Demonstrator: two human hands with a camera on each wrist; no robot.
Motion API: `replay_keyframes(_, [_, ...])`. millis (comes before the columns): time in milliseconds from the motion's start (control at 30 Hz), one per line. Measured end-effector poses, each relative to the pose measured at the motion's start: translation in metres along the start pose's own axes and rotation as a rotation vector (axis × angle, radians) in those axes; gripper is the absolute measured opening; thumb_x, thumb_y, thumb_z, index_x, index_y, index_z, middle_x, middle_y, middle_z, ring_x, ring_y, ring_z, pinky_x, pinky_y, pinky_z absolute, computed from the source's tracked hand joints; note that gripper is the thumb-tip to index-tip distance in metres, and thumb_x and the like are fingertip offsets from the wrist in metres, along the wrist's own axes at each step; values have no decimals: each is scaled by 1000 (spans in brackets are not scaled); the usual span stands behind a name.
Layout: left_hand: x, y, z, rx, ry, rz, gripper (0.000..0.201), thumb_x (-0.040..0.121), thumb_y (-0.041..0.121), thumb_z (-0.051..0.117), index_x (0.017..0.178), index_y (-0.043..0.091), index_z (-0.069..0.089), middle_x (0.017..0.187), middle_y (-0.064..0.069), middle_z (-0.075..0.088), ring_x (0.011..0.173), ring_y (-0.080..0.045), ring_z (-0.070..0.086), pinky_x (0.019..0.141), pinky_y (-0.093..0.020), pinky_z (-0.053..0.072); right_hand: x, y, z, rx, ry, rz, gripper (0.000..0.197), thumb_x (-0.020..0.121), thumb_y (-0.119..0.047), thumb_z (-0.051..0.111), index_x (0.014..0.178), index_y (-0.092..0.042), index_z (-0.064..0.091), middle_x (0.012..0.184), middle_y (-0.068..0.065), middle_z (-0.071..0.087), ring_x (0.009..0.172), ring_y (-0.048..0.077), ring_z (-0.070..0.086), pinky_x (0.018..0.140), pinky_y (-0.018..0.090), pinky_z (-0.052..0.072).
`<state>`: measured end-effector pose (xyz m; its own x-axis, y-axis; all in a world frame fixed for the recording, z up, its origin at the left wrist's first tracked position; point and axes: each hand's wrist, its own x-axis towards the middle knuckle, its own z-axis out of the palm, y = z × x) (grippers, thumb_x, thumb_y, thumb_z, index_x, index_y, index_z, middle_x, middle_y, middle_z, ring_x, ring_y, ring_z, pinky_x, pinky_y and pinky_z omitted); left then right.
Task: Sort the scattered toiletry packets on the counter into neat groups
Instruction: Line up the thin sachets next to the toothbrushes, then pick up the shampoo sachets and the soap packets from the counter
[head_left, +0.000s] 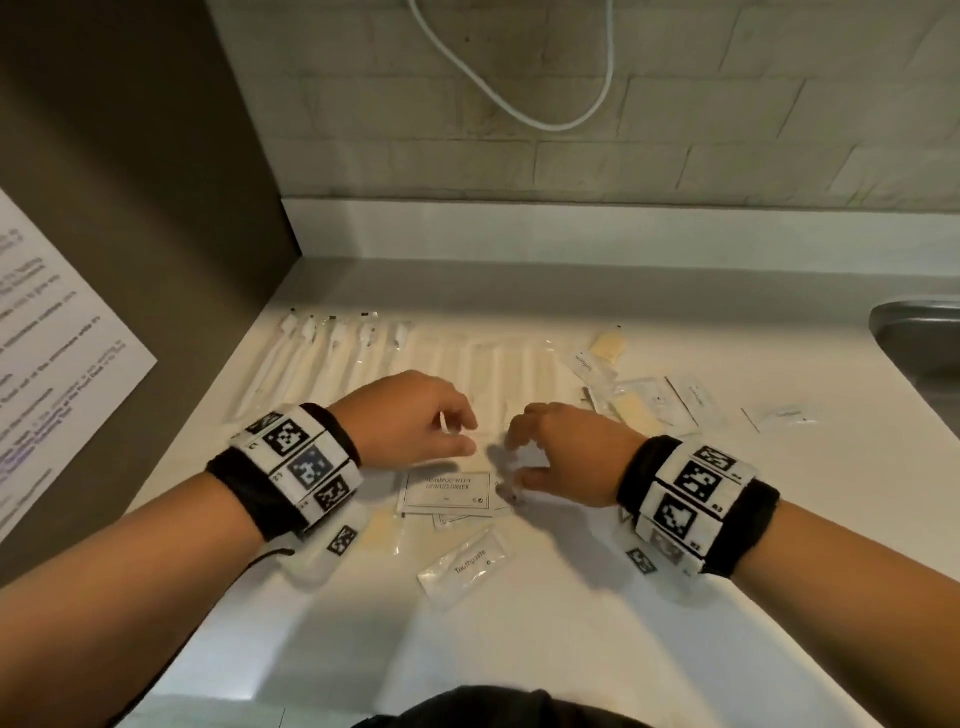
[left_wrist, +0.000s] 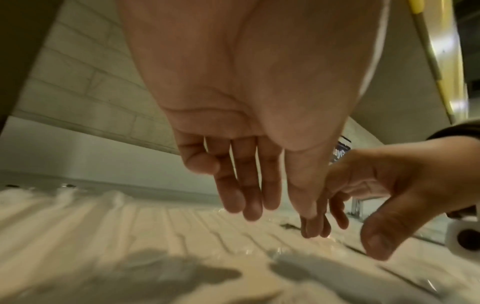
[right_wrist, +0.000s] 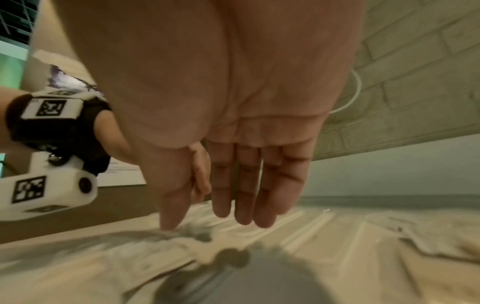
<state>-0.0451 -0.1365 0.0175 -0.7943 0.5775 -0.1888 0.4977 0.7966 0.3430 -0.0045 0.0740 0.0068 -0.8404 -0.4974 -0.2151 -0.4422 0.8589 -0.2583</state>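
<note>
A row of wrapped white toothbrushes (head_left: 358, 358) lies side by side at the back left of the white counter (head_left: 571, 649). My left hand (head_left: 462, 431) and right hand (head_left: 514, 457) hover close together over the near end of that row, fingers relaxed and holding nothing. Seen from the left wrist, the left hand's fingers (left_wrist: 249, 205) hang straight above the wrappers (left_wrist: 103, 226). The right wrist view shows the right thumb (right_wrist: 168, 222) touching the wrappers. A shampoo-with-conditioner sachet (head_left: 447, 488) lies just below the hands, and a toothpaste packet (head_left: 465, 564) lies nearer to me.
Loose packets lie scattered on the right: pale yellow ones (head_left: 608, 345) (head_left: 631, 410) and clear ones (head_left: 696, 397) (head_left: 784, 414). A steel sink (head_left: 919, 332) cuts into the far right. A brown panel with a printed sheet (head_left: 52, 338) bounds the left; a tiled wall with a white cable (head_left: 519, 104) stands behind.
</note>
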Motion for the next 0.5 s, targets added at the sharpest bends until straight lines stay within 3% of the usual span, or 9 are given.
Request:
replay_keyframes(133, [-24, -13, 24, 68, -149, -68, 40, 82, 51, 66, 117, 31, 64, 107, 18, 61, 94, -5, 59, 81, -24, 49, -3, -15, 26, 26, -80, 6, 37, 88, -31, 60, 122, -17, 59, 114, 3, 55, 106, 23, 55, 89, 34, 48])
replay_keyframes(233, [-28, -14, 38, 95, -130, -78, 39, 83, 47, 67, 118, 30, 63, 110, 13, 59, 95, -9, 59, 84, -30, 53, -3, -17, 30, 31, -69, 29, 36, 88, -26, 60, 122, -16, 60, 107, -1, 51, 106, 20, 52, 86, 32, 47])
replay_keyframes(333, [-28, -16, 46, 40, -116, -107, 45, 80, 45, 72, 120, 27, 60, 103, 14, 55, 90, -8, 57, 78, -24, 49, 1, -20, 28, 28, -126, 54, 37, 89, -24, 59, 124, -12, 57, 112, 0, 51, 109, 19, 50, 89, 30, 46])
replay_keyframes(433, [-28, -19, 45, -43, -98, -107, 33, 78, 42, 75, 104, 29, 60, 89, 16, 52, 80, -6, 56, 67, -21, 43, 6, -19, 27, 80, -157, 149, 41, 84, -28, 67, 120, -13, 55, 113, 3, 50, 100, 23, 56, 89, 36, 50])
replay_keyframes(500, [-30, -20, 39, -86, -56, -77, 20, 81, 41, 73, 90, 31, 57, 86, 14, 54, 78, -7, 55, 64, -22, 41, 7, -22, 27, 86, -178, 171, 38, 84, -28, 67, 117, -13, 55, 103, 1, 50, 92, 21, 56, 84, 31, 50])
